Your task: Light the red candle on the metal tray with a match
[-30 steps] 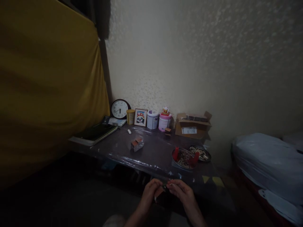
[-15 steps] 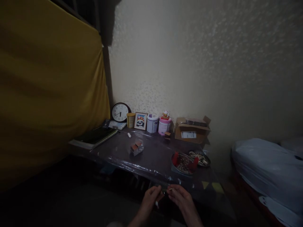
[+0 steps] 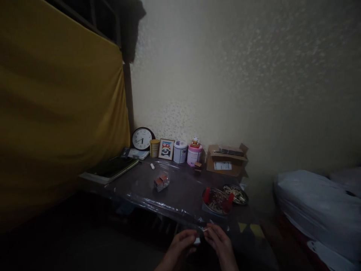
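Just off the table's front edge, my left hand is closed, with a small white piece showing at its fingertips. Close beside it, my right hand pinches a thin pale stick between thumb and finger. The dim light hides what kind of things these are. Beyond the right hand lies a round tray with red pieces and small bits in it. A second round dish of pale, stick-like bits sits behind that tray.
Small brown-topped blocks in clear wrap stand mid-table. Along the wall are a clock, a framed panda picture, a white tin, a pink tin and a cardboard box. A yellow curtain hangs left.
The view has tilted up slightly, so everything sits a little lower. The white piece, earlier below my left hand, now shows at its fingertips. The greenish bit between my hands no longer shows.
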The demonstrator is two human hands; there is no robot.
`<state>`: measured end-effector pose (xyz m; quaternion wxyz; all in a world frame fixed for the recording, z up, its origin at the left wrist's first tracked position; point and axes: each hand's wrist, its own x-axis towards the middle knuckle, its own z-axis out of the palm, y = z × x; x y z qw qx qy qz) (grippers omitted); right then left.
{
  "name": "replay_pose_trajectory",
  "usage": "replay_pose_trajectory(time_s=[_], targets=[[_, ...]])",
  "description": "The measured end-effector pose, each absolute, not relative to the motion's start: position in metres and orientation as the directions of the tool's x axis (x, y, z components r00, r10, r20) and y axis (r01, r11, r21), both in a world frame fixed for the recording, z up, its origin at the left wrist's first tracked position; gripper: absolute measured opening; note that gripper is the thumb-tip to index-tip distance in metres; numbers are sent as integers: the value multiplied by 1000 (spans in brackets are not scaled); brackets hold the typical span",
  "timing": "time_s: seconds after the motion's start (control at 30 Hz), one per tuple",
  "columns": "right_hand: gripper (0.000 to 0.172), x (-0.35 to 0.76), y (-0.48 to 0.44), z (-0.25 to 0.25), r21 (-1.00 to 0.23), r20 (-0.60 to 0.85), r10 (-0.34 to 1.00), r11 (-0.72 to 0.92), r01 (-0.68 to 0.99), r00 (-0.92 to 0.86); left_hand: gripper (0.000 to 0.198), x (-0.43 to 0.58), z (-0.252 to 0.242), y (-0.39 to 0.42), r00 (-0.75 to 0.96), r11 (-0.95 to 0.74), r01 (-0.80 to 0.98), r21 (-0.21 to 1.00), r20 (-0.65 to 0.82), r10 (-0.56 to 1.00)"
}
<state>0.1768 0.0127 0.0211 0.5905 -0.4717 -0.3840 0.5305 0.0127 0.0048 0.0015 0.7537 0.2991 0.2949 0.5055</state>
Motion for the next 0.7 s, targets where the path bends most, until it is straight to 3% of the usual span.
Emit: replay_pose_trajectory(time_s=[0.2,0.43,0.6,0.7], targets=[[35,178,14,29,-978,78,973,117,-174,218,27,12,9,5,291,282,-642,713,-113,950],[25,170,-4,55,-938,348,888,323,129,302,22,9,35,2,213,258,-705,661,-149,966],[13,159,-21,69,-735,655,726,546,402,209,25,16,53,-9,171,199,-734,649,-107,979],[12,153,-29,72,-595,766,631,627,503,121,24,19,61,-17,185,194,-740,644,-82,979]])
